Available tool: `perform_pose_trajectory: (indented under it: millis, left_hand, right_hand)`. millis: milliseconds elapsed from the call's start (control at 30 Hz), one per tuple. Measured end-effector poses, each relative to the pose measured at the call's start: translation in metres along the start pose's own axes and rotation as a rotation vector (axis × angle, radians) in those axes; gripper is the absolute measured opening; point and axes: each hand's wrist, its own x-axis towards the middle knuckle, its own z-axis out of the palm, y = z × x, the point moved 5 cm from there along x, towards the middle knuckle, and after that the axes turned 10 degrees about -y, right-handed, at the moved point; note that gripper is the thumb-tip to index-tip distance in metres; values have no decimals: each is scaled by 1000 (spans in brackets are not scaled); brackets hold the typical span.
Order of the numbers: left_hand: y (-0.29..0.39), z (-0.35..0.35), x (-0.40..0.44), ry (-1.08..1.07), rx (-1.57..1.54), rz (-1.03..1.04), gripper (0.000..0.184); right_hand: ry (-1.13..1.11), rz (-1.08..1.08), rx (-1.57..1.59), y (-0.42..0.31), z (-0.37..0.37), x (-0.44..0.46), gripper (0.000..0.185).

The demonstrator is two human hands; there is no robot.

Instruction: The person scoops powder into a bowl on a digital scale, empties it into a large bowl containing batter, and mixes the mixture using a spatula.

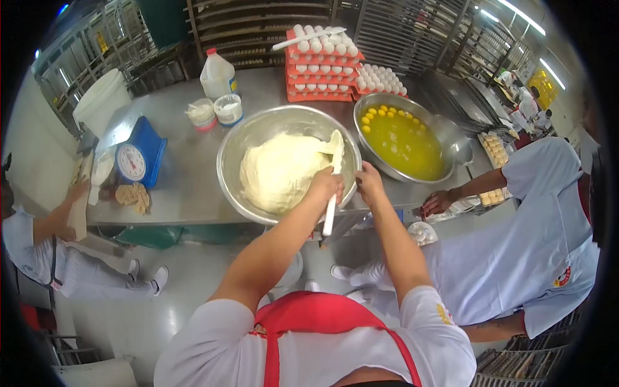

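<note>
A wide metal mixing bowl [227, 169] on the steel table holds a large mass of pale, creamy dough [274, 171]. My left hand [327, 185] is closed around a white spatula [337, 151] over the bowl's right side. The spatula's blade is smeared with the pale mixture, and its handle end points down toward me. At the right rim, my right hand [369, 183] grips the bowl's edge. Close by on the right, a second metal bowl [358, 138] contains cracked eggs [406, 145], with several whole yolks along its far side.
Stacked egg trays [322, 68] stand behind, with a white knife-like tool on top. A jug [217, 74], two tubs [227, 109], a blue scale [145, 151] and a crumpled cloth [133, 197] lie left. Co-workers stand both sides; one's hand [438, 202] is near the egg bowl.
</note>
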Motion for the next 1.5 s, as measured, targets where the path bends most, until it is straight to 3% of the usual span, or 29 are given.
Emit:
perform_pose_trajectory:
  millis: [67,100,167,267,367,400,433,467,567,633,667,733,767,833,867,933,1000,1033,1067,1100,1167,1200,1267,1333,1400,1500]
  left_hand:
    - [4,-17,19,68,0,2,12]
    - [-6,-53,44,83,-180,44,22]
    - [-6,-76,52,107,-368,107,33]
    - [12,-64,10,298,-302,109,38]
    - [2,-18,-11,247,-47,41,31]
    - [3,-11,-7,177,-23,26,18]
    - [4,-8,-3,107,2,12,7]
    - [0,-29,11,108,4,3,7]
    - [-6,-80,45,127,-425,115,15]
    - [12,-62,10,412,-335,202,25]
    - [12,-43,-1,345,-338,247,17]
    - [10,-17,-5,261,-153,53,14]
    - [13,-18,0,262,-146,66,14]
    - [8,-26,19,171,-157,57,14]
    - [-1,-55,41,125,-274,158,9]
    - [5,-86,42,200,-543,194,29]
    - [15,-69,19,300,-451,181,40]
    - [18,-44,2,256,-447,140,16]
    - [16,-26,-8,214,-449,109,9]
    - [12,-15,-8,217,-299,120,8]
    - [8,-17,4,255,-269,92,7]
    - [7,-24,16,281,-238,69,5]
    - [-2,-79,51,189,-609,162,5]
    - [18,-77,28,471,-313,273,6]
    - [12,-48,11,389,-291,228,9]
    - [4,-8,10,222,-150,109,10]
  right_hand:
    - [20,-33,-49,0,18,-7,42]
    - [81,-88,-19,0,34,-32,42]
    - [72,-5,-39,6,50,-61,35]
    - [20,109,30,2,39,-45,31]
    - [-79,39,45,-5,8,15,35]
    - [-173,0,-21,-12,14,18,37]
    - [-109,-22,-12,-16,24,8,38]
    - [-41,-39,-2,-13,36,-9,38]
    - [43,24,-58,14,43,-47,40]
    - [107,23,-16,3,43,-49,42]
    - [111,19,-5,-3,36,-35,42]
    - [-6,-36,96,-17,24,2,43]
    - [-151,-19,65,-14,26,14,41]
    - [-88,-44,-19,-4,34,-5,38]
    - [-17,-62,-106,0,36,-19,36]
    - [-14,-15,-75,11,46,-45,34]
    - [-1,44,-27,14,43,-45,33]
    - [35,37,73,5,32,-28,36]
    - [63,29,167,-4,24,-10,38]
    - [58,34,167,-6,22,4,38]
    - [-163,-35,65,-5,29,22,40]
    - [-161,-35,69,-4,39,9,40]
    - [51,22,-61,0,55,-45,41]
    - [29,17,11,9,48,-42,36]
    - [50,90,128,-3,34,-27,36]
    - [-24,46,66,-7,33,-4,36]
